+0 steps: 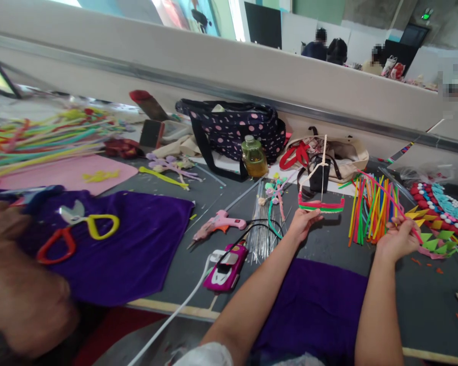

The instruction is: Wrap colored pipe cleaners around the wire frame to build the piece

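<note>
My left hand [304,221] is closed on the left end of a small frame made of red, green and pink pipe cleaners [321,204], with a thin wooden stick standing up from it. My right hand [399,235] pinches a long pink pipe cleaner [389,195] that arcs back over a pile of coloured pipe cleaners [370,208]. Both hands hover over the dark grey table [328,244], just beyond a purple cloth [313,300] lying between my forearms.
A pink glue gun [221,222], a pink toy car [226,269], thin wires [260,223], a yellow bottle [254,156], a dotted bag [232,129], scissors [78,223] on another purple cloth, and a paper craft piece [442,208] at right. Another person's blurred hand [19,284] at the left edge.
</note>
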Tool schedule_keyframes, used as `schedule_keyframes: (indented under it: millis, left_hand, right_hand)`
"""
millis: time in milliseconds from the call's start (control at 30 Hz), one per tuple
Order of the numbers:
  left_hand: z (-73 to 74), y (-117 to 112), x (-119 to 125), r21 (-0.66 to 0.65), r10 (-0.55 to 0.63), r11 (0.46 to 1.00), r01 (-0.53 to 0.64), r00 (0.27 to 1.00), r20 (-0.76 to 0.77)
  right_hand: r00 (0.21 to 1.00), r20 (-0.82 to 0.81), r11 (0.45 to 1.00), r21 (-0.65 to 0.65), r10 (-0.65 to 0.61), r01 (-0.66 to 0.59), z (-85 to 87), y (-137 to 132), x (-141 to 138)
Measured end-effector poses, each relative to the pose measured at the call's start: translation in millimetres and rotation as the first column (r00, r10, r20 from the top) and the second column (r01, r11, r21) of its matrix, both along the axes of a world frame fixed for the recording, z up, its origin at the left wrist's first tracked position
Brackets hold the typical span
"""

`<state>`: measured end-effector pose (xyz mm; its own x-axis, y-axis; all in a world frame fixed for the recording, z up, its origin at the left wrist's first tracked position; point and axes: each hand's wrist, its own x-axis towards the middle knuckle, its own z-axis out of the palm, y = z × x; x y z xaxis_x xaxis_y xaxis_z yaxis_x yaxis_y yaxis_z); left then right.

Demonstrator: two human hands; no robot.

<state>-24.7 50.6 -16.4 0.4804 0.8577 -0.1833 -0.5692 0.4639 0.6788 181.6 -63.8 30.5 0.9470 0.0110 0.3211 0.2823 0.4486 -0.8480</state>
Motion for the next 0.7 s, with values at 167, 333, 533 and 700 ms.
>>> schedule_keyframes:
  millis: [167,333,533,700]
  left_hand:
    - [-2.5,-0.2,0.1,0.012,-0.008,1.0,0.008,1.0,-0.008]
    - [-4.8,0.6,-0.2,0.025,0.008,1.0,-0.008,1.0,-0.008]
    - [-3.0,-0.3,-0.7,0.044,-0.006,0.999,0.004,1.0,0.03]
    - [-1.2,-1.1,-1.1,0.056,-0.022,0.998,0.02,0.999,0.034]
  right_hand:
    - [0.881,-0.21,0.9,0.213,0.423,-0.382,-8.0,-6.3,17.3]
    - [0.832,-0.255,0.867,0.223,0.493,-0.445,-14.6,-5.7,19.7]
    - [0.863,-0.278,0.905,0.183,0.422,-0.384,-14.9,-3.2,16.7]
    - [0.807,-0.298,0.861,0.173,0.509,-0.479,-14.4,4.5,4.5]
